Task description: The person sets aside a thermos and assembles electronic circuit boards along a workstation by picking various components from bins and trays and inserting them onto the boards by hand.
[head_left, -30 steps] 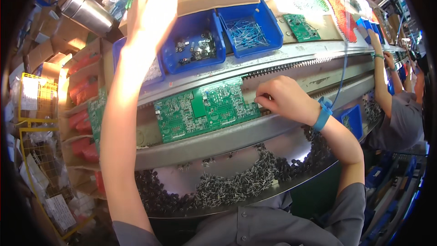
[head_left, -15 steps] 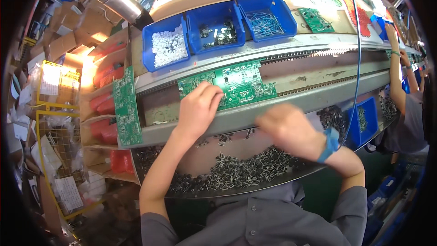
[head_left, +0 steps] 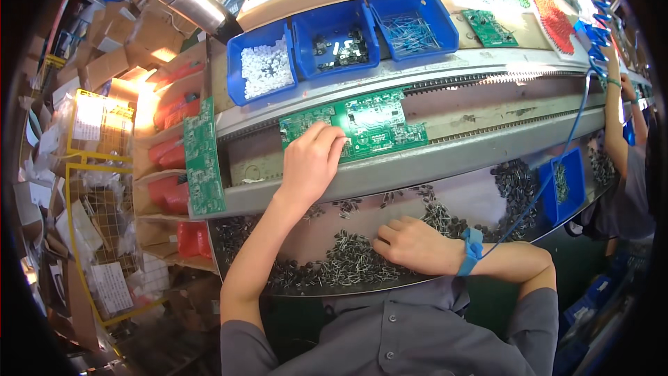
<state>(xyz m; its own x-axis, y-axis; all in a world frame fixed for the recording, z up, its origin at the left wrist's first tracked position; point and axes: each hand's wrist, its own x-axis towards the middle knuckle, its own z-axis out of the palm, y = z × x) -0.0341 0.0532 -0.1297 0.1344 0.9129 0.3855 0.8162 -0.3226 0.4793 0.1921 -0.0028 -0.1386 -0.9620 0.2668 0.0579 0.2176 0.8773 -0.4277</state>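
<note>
A green circuit board [head_left: 381,120] lies in the channel between the conveyor rails. My left hand [head_left: 311,161] is over the board's near left part, thumb and fingers pinched together at its surface. Whatever the pinch may hold is too small to name. Lower down, my right hand [head_left: 422,246] rests at a heap of small black capacitors [head_left: 348,259] with metal leads, on the tray in front of me. Its fingers are curled into the heap's edge, and their tips are hidden. A blue strap [head_left: 471,252] with a cord circles my right wrist.
Beyond the rail stand blue bins of white parts [head_left: 229,73], black parts [head_left: 296,52] and blue leaded parts [head_left: 456,31]. Another board [head_left: 202,160] lies across the rail's left end. At right are a small blue bin [head_left: 572,195] and a co-worker's arm [head_left: 614,122].
My right hand has moved down and left from near the rail to the capacitor heap. The left hand stays pinched at the board. The view has shifted slightly.
</note>
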